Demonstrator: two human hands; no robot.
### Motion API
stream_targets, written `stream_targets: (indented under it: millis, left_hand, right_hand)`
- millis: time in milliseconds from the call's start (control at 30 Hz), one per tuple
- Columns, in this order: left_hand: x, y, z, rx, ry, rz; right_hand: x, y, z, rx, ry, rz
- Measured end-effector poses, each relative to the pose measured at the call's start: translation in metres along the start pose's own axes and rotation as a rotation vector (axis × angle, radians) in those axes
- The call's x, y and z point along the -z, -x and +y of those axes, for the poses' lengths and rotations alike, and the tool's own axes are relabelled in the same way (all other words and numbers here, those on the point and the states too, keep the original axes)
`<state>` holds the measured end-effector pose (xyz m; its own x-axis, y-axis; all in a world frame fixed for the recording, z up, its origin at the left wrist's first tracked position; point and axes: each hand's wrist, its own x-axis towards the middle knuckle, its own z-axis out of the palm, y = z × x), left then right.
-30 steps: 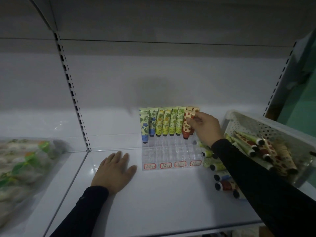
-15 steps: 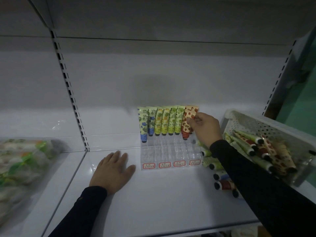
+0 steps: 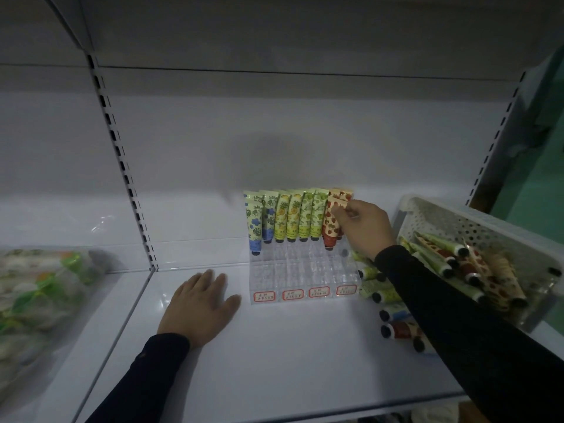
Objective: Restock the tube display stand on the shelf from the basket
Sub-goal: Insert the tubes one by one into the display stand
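Note:
A clear stepped tube stand (image 3: pixel 302 280) with red price labels sits mid-shelf. Its back rows hold upright tubes: blue-flowered (image 3: pixel 255 221), yellow-green (image 3: pixel 294 216) and red strawberry ones. My right hand (image 3: pixel 364 228) pinches the top of a strawberry tube (image 3: pixel 330 227) standing at the stand's right end, cap down. My left hand (image 3: pixel 200 303) lies flat and open on the shelf, left of the stand. The white perforated basket (image 3: pixel 476 221) at right holds several more tubes (image 3: pixel 442 254).
Several loose tubes (image 3: pixel 393 312) lie on the shelf between stand and basket, partly under my right forearm. A plastic bag of goods (image 3: pixel 39 288) fills the neighbouring bay at left. A slotted upright (image 3: pixel 122 166) divides the bays. The shelf front edge (image 3: pixel 274 415) runs near me.
My right hand stays on the strawberry tube at the stand's right end, with only a small shift of the fingers. My left hand has not moved.

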<state>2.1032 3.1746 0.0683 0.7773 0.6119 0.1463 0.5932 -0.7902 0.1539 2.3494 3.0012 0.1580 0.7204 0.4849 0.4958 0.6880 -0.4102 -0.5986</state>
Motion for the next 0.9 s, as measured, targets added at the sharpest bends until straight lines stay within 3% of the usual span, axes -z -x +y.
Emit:
stream_targets:
  millis: [367,900]
  left_hand:
    - [-0.004,-0.003,-0.002,0.002,-0.006,-0.009]
    - [-0.005,-0.003,-0.003,-0.012,0.002,0.040]
  right_hand:
    - [0.024,-0.010,0.000,0.055,-0.089,0.105]
    - [0.021,-0.007,-0.001,0.076,-0.103,0.112]
